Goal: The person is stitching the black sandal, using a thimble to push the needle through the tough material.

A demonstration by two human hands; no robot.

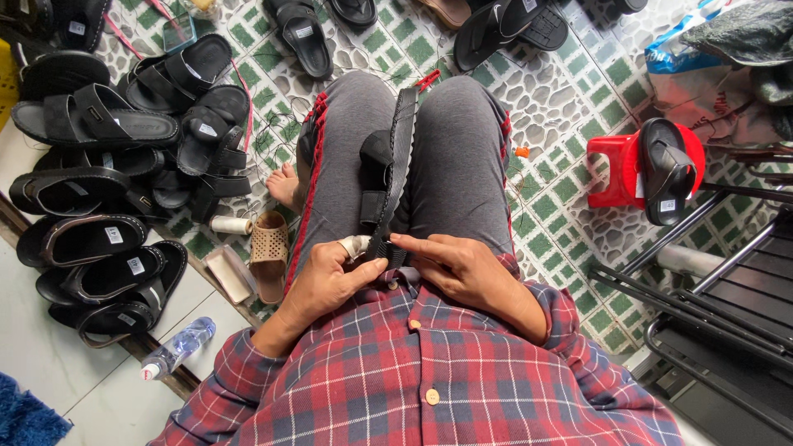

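Sandal's near end hidden betw. hands; blue mat & bag cut by frame edges.

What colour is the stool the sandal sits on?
Red: the stool, right of the knees, seen in the head view.

Sandal betw. knees, sandal pile left, stool right w/ sandal atop.
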